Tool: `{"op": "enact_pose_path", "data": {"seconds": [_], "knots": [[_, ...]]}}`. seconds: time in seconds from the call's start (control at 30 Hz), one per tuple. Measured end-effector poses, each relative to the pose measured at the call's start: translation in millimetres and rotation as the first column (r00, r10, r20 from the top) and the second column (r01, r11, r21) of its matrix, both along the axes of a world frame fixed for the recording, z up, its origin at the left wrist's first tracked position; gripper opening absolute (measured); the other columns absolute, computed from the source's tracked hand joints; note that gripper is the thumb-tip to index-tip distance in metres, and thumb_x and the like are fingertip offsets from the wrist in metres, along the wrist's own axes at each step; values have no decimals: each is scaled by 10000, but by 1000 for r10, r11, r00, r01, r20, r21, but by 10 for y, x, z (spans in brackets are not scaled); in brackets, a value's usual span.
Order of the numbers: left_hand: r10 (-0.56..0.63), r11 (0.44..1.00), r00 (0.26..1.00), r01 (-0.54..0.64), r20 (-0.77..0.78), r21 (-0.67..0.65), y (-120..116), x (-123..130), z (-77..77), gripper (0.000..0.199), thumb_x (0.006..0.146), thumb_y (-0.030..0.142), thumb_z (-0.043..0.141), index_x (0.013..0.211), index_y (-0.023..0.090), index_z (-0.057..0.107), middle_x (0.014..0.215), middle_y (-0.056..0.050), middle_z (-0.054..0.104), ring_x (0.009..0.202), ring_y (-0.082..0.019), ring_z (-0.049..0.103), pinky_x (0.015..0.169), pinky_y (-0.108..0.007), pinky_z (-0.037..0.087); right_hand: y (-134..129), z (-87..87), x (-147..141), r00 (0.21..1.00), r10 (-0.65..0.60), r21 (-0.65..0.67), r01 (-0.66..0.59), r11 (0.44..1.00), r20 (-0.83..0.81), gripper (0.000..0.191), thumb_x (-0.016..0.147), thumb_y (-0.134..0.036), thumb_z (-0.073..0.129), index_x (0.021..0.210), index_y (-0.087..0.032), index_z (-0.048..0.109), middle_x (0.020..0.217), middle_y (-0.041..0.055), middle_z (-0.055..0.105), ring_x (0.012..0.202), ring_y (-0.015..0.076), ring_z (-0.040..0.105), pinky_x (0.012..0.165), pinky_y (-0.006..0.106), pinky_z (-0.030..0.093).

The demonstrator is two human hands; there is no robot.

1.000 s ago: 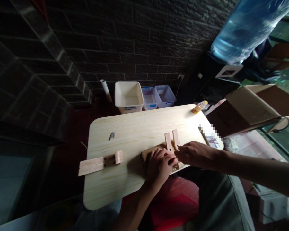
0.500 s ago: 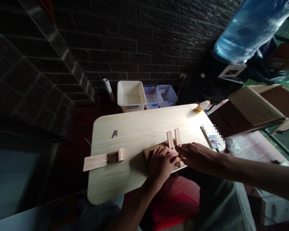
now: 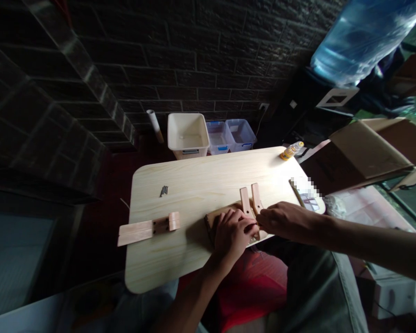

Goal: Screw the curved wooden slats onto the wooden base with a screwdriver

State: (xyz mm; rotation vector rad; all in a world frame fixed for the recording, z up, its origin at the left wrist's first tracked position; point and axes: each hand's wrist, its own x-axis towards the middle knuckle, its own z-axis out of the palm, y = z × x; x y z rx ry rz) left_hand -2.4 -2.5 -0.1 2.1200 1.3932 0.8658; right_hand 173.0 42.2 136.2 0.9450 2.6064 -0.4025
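- Roughly midway along the table's (image 3: 180, 263) near long edge, toward its right end: a dark wooden board (image 3: 222, 213), its long axis running along that edge, partly under both hands.
- Two pale wooden slats (image 3: 245, 202) side by side on the board, parallel, pointing across it toward the far edge, their lower ends hidden behind the fingers.
- Left hand (image 3: 231, 235), coming from the near edge: spread over the board and bearing down on it, nearer the board's middle.
- Right hand (image 3: 284, 223), coming in from the right along the near edge: nearer the slats, reaching for their lower ends.
- Right fingertips (image 3: 255, 225): narrowly pinched, just beside the left fingers; anything held too small to tell.
- Left end of the table: a pale slat with a dark block (image 3: 161, 225), overhanging the edge.
- Beyond it, toward the far edge: a small bunch of screws (image 3: 164, 191).
- Far right corner: a small yellow-capped bottle (image 3: 291, 151).
- Right corner: a pixelated paper (image 3: 305, 194) beside a thin stick (image 3: 296, 193).
- Past the far edge: a white basket (image 3: 187, 135) and two clear plastic bins (image 3: 219, 137) against a dark brick wall (image 3: 90, 69).
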Motion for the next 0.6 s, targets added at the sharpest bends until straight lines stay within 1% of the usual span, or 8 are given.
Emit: {"op": "enact_pose_path", "data": {"seconds": [0.13,0.23,0.3,0.37,0.43,0.5,0.53,0.6], "knots": [[-1,1000,1000,1,10,-1,3,8,-32,98,913,314,828,1008,338,822,960,-8,731,994,-228,624,899,-418,405,-46,-35,-32,994,-98,50,96,994,40,130,984,-96,602,903,-137,694,770,62,740,619,143,637,538,303,267],[2,1000,1000,-2,11,3,4,15,-49,114,910,312,831,1020,343,824,950,-4,733,991,-224,626,892,-419,405,-94,-61,-71,979,-198,93,192,977,58,89,993,-145,615,959,-115,692,755,89,744,610,170,669,519,297,270],[4,1000,1000,-4,11,7,5,20,-54,105,916,302,823,1012,345,826,940,-5,732,982,-218,628,890,-414,405,-117,-51,-68,972,-227,101,221,970,55,95,985,-175,643,1039,-106,680,791,98,756,636,180,693,523,285,295],[8,1000,1000,-8,10,10,6,25,-52,79,919,307,820,988,345,827,928,-4,729,971,-215,629,889,-410,405,-119,-12,-40,977,-208,86,203,975,45,198,938,-161,699,1128,-119,663,853,92,766,697,182,715,548,269,326],[14,1000,1000,-14,9,13,6,26,-45,63,919,313,820,973,344,827,927,-5,730,966,-217,628,886,-412,402,-94,41,-3,987,-154,59,151,987,37,255,902,-111,710,1149,-151,660,839,55,751,690,164,698,556,264,322],[14,1000,1000,-14,8,15,5,24,-36,67,919,317,820,981,341,827,937,-10,732,972,-221,628,886,-415,400,-47,83,26,996,-87,43,86,995,28,188,930,-79,654,1090,-175,673,793,32,721,646,148,652,560,278,299],[13,1000,1000,-13,9,17,5,22,-31,64,921,314,817,982,336,826,940,-14,732,975,-223,628,887,-415,401,-20,93,37,998,-53,41,52,998,21,156,956,-73,617,1054,-178,676,792,35,713,639,146,632,573,289,297],[10,1000,1000,-10,12,16,7,20,-24,52,920,304,817,968,323,824,935,-19,729,978,-225,629,887,-413,403,27,84,55,1000,6,40,-6,999,-1,147,1000,-78,564,1022,-173,673,848,58,721,674,149,616,615,308,317]]}}
